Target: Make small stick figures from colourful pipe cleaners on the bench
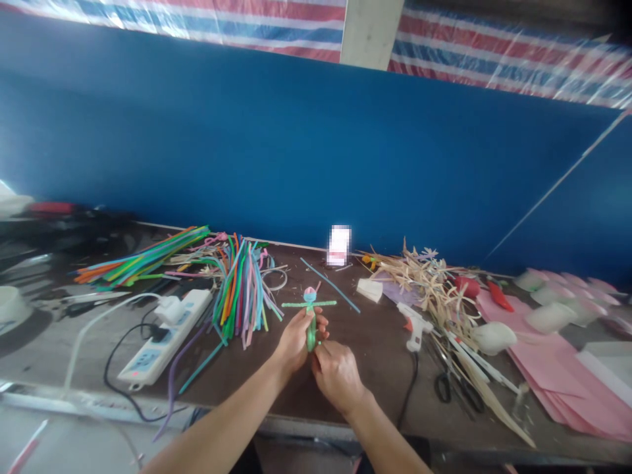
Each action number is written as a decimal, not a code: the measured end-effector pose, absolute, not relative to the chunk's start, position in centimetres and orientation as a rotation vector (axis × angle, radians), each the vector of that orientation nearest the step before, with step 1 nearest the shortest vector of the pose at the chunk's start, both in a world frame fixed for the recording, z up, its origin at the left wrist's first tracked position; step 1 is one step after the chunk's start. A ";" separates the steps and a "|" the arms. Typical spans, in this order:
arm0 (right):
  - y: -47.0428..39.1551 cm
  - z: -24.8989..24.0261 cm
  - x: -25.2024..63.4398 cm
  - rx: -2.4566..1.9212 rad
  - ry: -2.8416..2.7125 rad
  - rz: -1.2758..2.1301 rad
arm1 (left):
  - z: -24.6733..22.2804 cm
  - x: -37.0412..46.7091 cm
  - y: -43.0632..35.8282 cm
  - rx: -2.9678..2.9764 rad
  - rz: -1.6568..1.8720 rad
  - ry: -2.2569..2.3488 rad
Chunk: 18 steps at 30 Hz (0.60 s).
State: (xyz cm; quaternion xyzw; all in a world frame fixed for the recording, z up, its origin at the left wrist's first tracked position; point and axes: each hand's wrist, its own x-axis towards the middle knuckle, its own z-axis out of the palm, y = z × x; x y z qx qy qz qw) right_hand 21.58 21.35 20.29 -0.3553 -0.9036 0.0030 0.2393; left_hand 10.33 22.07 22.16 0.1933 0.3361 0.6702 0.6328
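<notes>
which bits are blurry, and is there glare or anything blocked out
Head view: the clutter at far left and cups at right look smeared; head view: glare streaks the striped sheet; head view: one bright patch is pixelated; head view: the figure looks clearer.

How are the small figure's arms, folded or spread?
Spread: the green arms run straight out to both sides below the blue head, while the left hand holds the body.

Left fingers (pixel 322 320) and right fingers (pixel 324 353) hold a figure (pixel 311 327).
</notes>
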 end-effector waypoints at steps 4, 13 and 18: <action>22.0 20.5 22.0 -0.832 -2.581 -0.019 | 21.9 10.2 22.0 0.468 1.518 0.753; 22.2 19.7 22.5 -1.180 -2.244 0.368 | 21.5 8.9 22.4 0.555 1.437 0.794; 22.7 19.6 22.3 -1.225 -2.115 0.569 | 20.6 8.4 22.3 0.648 1.375 0.903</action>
